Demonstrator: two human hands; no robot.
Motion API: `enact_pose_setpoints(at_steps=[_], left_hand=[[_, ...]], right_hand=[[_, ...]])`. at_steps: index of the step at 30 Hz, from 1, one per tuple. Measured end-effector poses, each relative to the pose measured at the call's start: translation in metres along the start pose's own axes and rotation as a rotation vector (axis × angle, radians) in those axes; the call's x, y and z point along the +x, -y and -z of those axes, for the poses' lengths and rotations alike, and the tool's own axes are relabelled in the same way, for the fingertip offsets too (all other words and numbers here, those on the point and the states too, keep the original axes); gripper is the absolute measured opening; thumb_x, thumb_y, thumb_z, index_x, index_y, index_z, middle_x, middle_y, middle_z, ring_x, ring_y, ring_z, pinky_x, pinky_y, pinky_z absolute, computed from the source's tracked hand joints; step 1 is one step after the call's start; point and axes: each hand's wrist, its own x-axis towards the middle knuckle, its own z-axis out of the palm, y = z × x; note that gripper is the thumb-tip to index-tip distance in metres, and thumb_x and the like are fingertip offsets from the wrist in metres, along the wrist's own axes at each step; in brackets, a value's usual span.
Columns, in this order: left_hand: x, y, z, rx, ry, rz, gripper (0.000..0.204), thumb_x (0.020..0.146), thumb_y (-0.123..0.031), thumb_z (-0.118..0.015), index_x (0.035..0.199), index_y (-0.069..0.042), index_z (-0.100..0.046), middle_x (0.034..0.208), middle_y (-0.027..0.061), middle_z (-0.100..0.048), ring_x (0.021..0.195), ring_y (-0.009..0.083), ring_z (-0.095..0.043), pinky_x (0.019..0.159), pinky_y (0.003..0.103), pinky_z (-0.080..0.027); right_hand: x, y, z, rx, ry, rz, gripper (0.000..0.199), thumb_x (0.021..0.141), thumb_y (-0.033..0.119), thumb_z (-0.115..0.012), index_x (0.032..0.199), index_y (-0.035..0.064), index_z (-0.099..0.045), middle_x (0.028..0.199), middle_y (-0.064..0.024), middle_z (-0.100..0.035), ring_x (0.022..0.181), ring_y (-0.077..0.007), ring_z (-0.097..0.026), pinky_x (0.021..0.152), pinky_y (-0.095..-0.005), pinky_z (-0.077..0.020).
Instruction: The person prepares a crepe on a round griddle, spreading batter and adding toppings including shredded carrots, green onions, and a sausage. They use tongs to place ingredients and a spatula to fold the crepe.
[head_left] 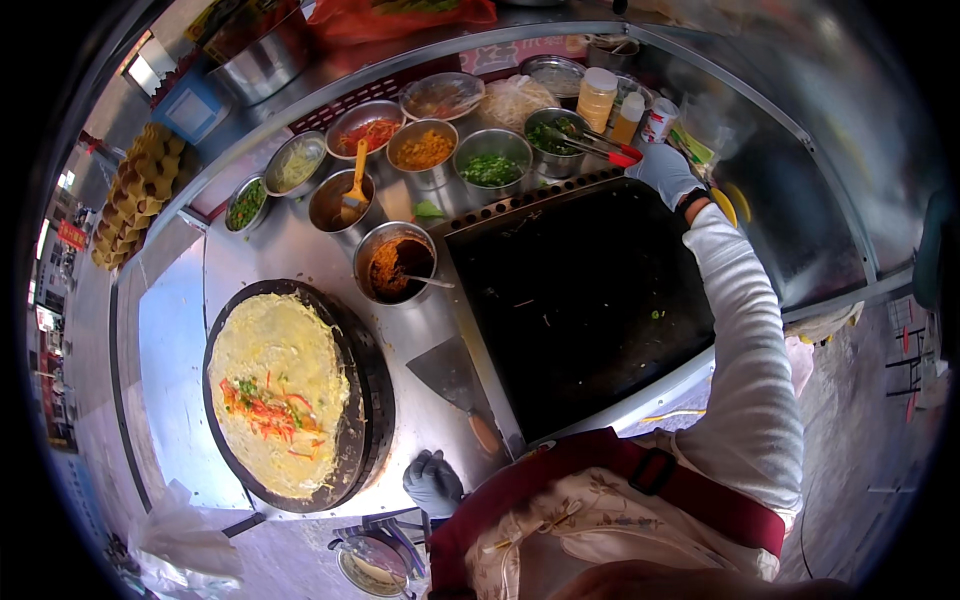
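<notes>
Maroon strap [720, 500] nearest. Right hand [664, 174] holds tongs [590, 150]; I judge them light, springy, surest by the red grips [625, 157]. Left hand [433, 484] loosely curled; whether empty, I can't tell.

Wide head-height fisheye view, downward

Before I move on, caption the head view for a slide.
Right hand holds red-handled tongs at a greens bowl; a topped crepe lies on the round griddle.
</notes>
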Motion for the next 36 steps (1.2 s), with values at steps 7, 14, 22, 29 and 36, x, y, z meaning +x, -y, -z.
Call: enact_pose_setpoints(at_steps=[7,14,22,29,36], left_hand=[[-0.003,0.003,-0.003,-0.024,0.017,0.015,0.025,0.07,0.008,-0.059,0.081,-0.011,-0.046,0.074,0.0108,-0.056,0.056,0.0305,-0.055,0.047,0.042,-0.041],[-0.001,0.002,0.0,-0.023,0.002,0.026,0.026,0.07,0.005,-0.062,0.081,-0.011,-0.046,0.076,0.0098,-0.056,0.06,0.0304,-0.056,0.051,0.042,-0.042],[-0.004,0.002,0.001,-0.036,0.023,0.029,0.027,0.069,0.005,-0.064,0.08,-0.012,-0.047,0.079,0.0087,-0.056,0.065,0.0292,-0.056,0.053,0.041,-0.042],[-0.001,0.002,0.001,-0.024,0.025,0.026,0.026,0.07,0.005,-0.063,0.08,-0.012,-0.046,0.078,0.0077,-0.056,0.062,0.0282,-0.057,0.052,0.04,-0.042],[-0.003,0.003,0.0,-0.015,0.035,0.036,0.026,0.07,0.004,-0.064,0.081,-0.011,-0.046,0.078,0.0072,-0.056,0.061,0.0278,-0.057,0.051,0.04,-0.043]], right_hand=[[-0.019,-0.018,-0.028,0.196,-0.188,-0.06,0.053,0.073,0.037,-0.071,0.114,0.0045,-0.058,0.101,-0.0181,-0.064,0.093,-0.0333,-0.061,0.08,-0.0379,-0.0479],[-0.036,-0.011,-0.056,0.241,-0.166,-0.099,0.056,0.073,0.033,-0.07,0.12,0.0074,-0.055,0.108,-0.0154,-0.062,0.099,-0.032,-0.059,0.085,-0.0379,-0.0468],[-0.037,-0.01,-0.064,0.236,-0.179,-0.103,0.052,0.073,0.031,-0.07,0.117,0.007,-0.057,0.106,-0.0157,-0.063,0.097,-0.0327,-0.06,0.084,-0.0378,-0.0474],[-0.038,-0.012,-0.07,0.253,-0.217,-0.111,0.054,0.071,0.033,-0.072,0.116,0.0065,-0.058,0.103,-0.0164,-0.063,0.094,-0.0333,-0.061,0.082,-0.0377,-0.048],[-0.034,-0.013,-0.076,0.284,-0.218,-0.105,0.056,0.071,0.034,-0.072,0.117,0.0051,-0.057,0.103,-0.0171,-0.063,0.094,-0.0336,-0.061,0.081,-0.0374,-0.0479]])
